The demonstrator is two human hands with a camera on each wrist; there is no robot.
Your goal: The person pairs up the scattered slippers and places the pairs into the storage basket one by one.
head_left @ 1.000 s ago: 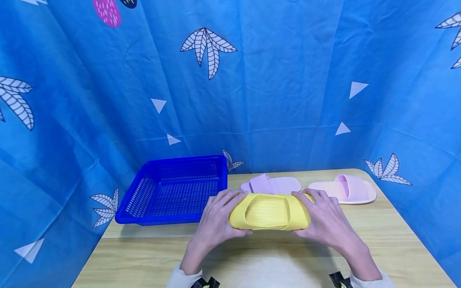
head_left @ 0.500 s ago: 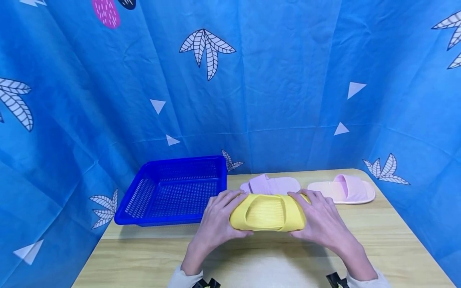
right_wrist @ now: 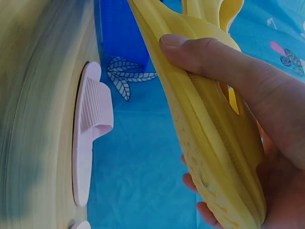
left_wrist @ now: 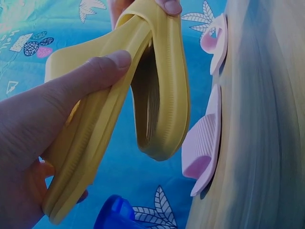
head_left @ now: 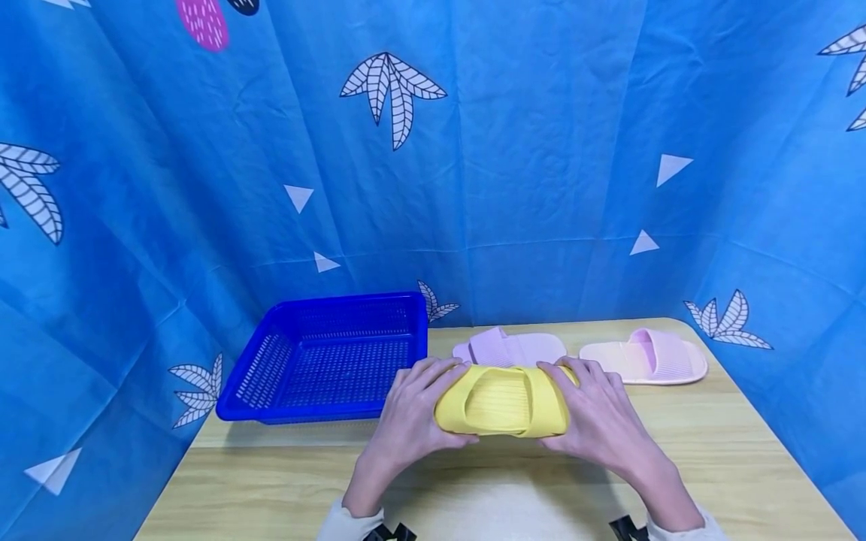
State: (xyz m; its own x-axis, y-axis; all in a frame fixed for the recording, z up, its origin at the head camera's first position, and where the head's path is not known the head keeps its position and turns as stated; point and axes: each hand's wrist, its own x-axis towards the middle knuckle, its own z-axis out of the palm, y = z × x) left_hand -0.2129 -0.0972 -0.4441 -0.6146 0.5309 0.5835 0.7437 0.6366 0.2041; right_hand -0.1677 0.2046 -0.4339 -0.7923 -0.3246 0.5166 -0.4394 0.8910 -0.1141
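A pair of yellow slippers (head_left: 499, 403) is held sideways above the table, one partly tucked into the other. My left hand (head_left: 414, 417) grips the left end, its thumb (left_wrist: 102, 71) lying along the side of a sole. Around the right end curls my right hand (head_left: 601, 417), its thumb pressing a sole edge in the right wrist view. The slippers overlap at the middle, where a strap (left_wrist: 138, 10) wraps over the other slipper in the left wrist view. Parts of both ends are hidden by my hands.
Behind my hands, a lilac-pink slipper (head_left: 537, 346) lies on the wooden table (head_left: 271, 481). A pale pink slipper (head_left: 670, 357) lies farther right. A blue perforated basket (head_left: 352, 368) stands at the back left. Blue patterned cloth (head_left: 534, 150) surrounds the table.
My right hand has moved left toward my left hand, sliding the yellow slippers farther into each other, so the pair looks shorter. My left hand has barely moved.
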